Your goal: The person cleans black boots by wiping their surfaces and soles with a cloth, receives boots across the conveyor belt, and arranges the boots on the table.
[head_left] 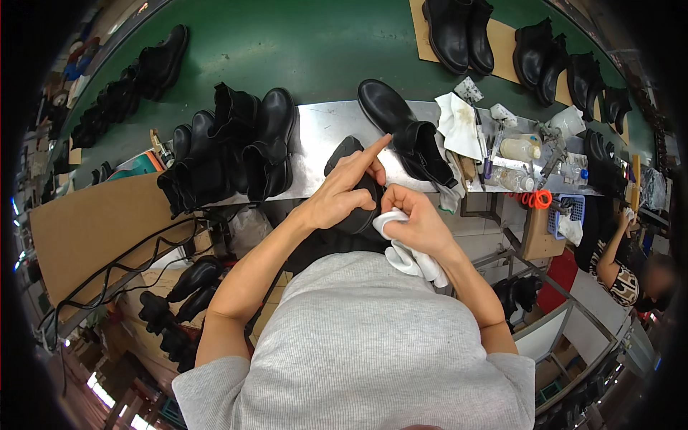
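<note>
Right in front of me a black boot [342,152] is held with its dark sole turned up, its toe end over the edge of the metal tabletop. Across the sole lies my left hand [342,192], gripping the boot with the index finger stretched out and the others bent. My right hand [417,223] pinches a white cloth [414,264] against the boot's side near the heel; the rest of the cloth hangs below the fingers. Just beyond stands another black boot [401,122], close to my left fingertip but seemingly apart from it.
Several black boots [269,154] crowd the left of the metal tabletop [322,122]. To the right are a stained white cloth [459,125], bottles [519,148] and a coiled orange hose [537,199]. More boots [451,36] stand on the green surface [322,43]. A co-worker [620,265] is at far right.
</note>
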The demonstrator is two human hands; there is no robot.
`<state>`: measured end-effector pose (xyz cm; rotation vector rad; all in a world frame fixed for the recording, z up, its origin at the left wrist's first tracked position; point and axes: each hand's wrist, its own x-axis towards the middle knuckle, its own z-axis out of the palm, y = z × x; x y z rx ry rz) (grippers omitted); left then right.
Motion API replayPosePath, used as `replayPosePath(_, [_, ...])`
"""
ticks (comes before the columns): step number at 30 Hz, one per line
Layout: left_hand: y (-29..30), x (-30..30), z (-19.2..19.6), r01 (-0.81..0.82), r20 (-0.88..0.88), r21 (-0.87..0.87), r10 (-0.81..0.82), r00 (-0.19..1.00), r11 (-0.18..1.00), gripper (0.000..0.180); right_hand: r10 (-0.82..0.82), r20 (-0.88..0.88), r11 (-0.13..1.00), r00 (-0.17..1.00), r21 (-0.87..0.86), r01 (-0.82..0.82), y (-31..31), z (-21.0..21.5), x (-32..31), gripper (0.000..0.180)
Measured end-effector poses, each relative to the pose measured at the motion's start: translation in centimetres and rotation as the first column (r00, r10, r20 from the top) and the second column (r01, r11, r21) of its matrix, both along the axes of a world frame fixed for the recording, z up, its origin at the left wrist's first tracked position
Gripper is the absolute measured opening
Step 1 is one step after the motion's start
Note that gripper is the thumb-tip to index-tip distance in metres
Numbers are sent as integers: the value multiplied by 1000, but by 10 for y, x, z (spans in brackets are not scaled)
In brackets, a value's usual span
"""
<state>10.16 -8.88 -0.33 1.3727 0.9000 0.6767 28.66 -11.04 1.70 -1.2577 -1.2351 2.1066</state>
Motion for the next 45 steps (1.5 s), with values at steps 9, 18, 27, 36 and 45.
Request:
replayPosePath(9, [1, 1, 3, 9, -37, 29, -8, 999, 1000, 93, -3, 38, 1000, 999, 30, 2, -4, -3, 1, 14])
replayPosePath(18, [0, 0, 3, 20, -40, 17, -19, 999, 1000, 94, 26, 23, 996, 999, 89, -28, -5, 0, 0, 11])
replayPosePath(27, [-1, -1, 5, 22, -57, -8, -23, 998, 1000, 95, -62, -41, 994, 997, -93, 58, -1, -1, -1, 11])
replayPosePath(36, [-2, -1, 6, 21, -54, -12, -22, 998, 1000, 95, -11, -52, 1000, 999, -1, 11, -4, -5, 0, 10])
replayPosePath(45, [-1, -1, 6, 26, -61, -7, -26, 998, 1000, 96, -36, -67, 999, 997, -30, 34, -3, -5, 0, 10])
